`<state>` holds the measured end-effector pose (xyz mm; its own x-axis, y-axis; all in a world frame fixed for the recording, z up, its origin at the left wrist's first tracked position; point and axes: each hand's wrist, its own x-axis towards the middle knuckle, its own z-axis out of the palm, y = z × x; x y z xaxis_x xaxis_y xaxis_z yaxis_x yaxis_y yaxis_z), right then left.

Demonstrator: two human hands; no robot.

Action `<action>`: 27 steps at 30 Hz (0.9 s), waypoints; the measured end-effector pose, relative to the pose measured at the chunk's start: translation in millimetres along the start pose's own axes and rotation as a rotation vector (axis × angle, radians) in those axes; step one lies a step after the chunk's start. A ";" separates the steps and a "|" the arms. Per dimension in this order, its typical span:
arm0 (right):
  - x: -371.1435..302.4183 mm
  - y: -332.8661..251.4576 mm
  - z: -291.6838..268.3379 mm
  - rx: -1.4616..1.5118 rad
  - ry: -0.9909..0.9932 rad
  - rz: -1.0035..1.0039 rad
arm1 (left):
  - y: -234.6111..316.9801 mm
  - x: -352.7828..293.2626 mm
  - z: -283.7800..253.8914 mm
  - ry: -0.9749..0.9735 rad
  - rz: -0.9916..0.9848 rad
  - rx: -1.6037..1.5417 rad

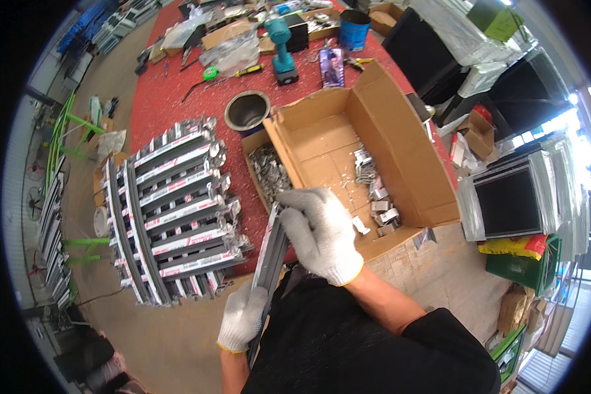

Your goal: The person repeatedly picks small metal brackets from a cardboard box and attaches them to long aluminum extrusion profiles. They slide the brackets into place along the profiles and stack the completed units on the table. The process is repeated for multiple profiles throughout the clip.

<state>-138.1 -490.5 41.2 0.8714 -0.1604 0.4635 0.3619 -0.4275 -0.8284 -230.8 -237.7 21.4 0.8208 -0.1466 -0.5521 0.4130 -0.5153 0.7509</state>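
A grey metal frame profile with a white and red protective strip is held at a slant in front of my body. My left hand, in a white knit glove, is closed around its lower part. My right hand, gloved too, has its fingers bent together at the profile's upper end; whether they pinch a small part there is hidden. Just beyond the fingertips, a narrow cardboard box holds many small metal pieces. A larger open carton beside it contains loose silvery corner brackets.
Stacked profiles lie crosswise on the red table to my left. Farther back are a dark bowl, a teal cordless drill, a phone, a blue bucket and a green tape measure. Wrapped panels stand at right.
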 end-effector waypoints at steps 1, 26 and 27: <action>0.6 -0.7 1.7 -0.029 0.036 -0.026 | 2.0 -1.4 -2.1 0.000 0.000 0.037; 2.5 -11.9 9.3 0.049 0.025 0.031 | 69.3 -4.8 -30.5 0.082 -0.028 0.289; 6.7 -12.3 11.0 0.062 0.014 -0.013 | 74.0 -6.2 -31.2 0.087 -0.016 0.365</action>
<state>-133.1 -476.6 51.1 0.8621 -0.1674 0.4782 0.3932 -0.3742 -0.8399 -193.0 -248.5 91.7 0.8523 -0.0725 -0.5181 0.2707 -0.7864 0.5553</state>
